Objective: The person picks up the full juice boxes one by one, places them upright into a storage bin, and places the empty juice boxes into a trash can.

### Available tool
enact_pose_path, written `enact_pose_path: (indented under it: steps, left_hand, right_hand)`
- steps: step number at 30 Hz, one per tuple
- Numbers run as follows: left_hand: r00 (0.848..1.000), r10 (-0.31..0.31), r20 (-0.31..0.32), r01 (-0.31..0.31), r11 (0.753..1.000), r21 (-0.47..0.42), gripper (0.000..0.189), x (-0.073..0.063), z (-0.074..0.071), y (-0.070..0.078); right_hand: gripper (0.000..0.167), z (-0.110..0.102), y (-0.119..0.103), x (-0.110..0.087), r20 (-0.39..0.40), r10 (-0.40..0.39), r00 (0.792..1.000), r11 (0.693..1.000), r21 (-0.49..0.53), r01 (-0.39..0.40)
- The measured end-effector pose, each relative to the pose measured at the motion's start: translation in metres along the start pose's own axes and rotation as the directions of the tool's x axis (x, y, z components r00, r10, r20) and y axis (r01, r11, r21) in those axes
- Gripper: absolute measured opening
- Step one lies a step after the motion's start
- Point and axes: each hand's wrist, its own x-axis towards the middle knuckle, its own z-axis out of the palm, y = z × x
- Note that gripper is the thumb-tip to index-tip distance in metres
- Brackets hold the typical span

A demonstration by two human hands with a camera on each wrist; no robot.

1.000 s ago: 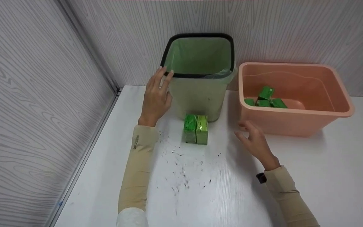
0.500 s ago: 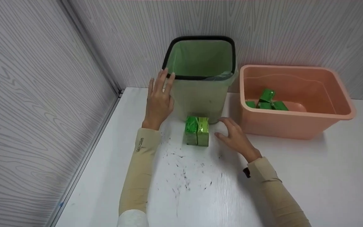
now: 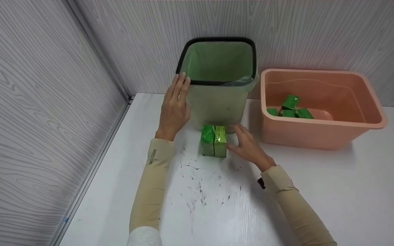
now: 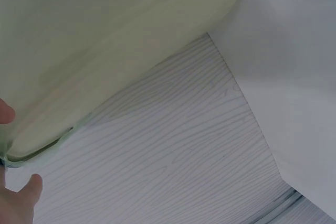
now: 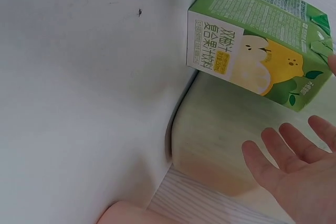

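Two green juice cartons stand side by side in front of the bin (image 3: 214, 102): the left carton (image 3: 208, 134) has a darker green top, the right carton (image 3: 220, 135) a yellower one. My right hand (image 3: 247, 145) is at the right carton's right side. In the right wrist view that carton (image 5: 252, 45) shows printed fruit, and the fingers (image 5: 286, 153) are spread apart from it; whether the thumb touches it I cannot tell. My left hand (image 3: 173, 109) lies with straight fingers against the bin's front left rim. The left wrist view catches only its edge.
The bin has a black rim and a thin liner. To its right stands a pink tub (image 3: 299, 133) with several green cartons (image 3: 290, 101) inside. Dark specks (image 3: 200, 194) mark the white table (image 3: 108, 191). Wood-patterned walls (image 3: 142, 41) rise behind and at the left.
My right hand has moved left from beside the pink tub to the right carton. My left hand has stayed at the bin rim, its fingers now closer together. The cartons stand as before.
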Motion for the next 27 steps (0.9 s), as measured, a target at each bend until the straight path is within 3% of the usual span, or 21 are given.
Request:
enact_pose_path:
  steps: [10,17,27]
  left_hand:
    - [1.0,0.018,-0.007,-0.018,0.998,-0.056,0.057,0.003,-0.001,0.001]
    - [1.0,0.019,-0.016,-0.019,1.0,0.002,0.057,0.0,0.001,0.0]
    - [1.0,0.016,-0.013,-0.016,0.999,0.042,0.057,0.0,0.001,0.001]
  right_hand:
    - [0.063,0.002,-0.006,0.005,0.037,0.027,0.999,0.999,0.017,-0.028]
    - [0.063,0.005,-0.011,0.008,0.049,0.016,0.999,0.999,0.028,-0.017]
    - [0.056,0.006,-0.006,0.005,-0.046,-0.069,0.997,0.994,0.08,0.073]
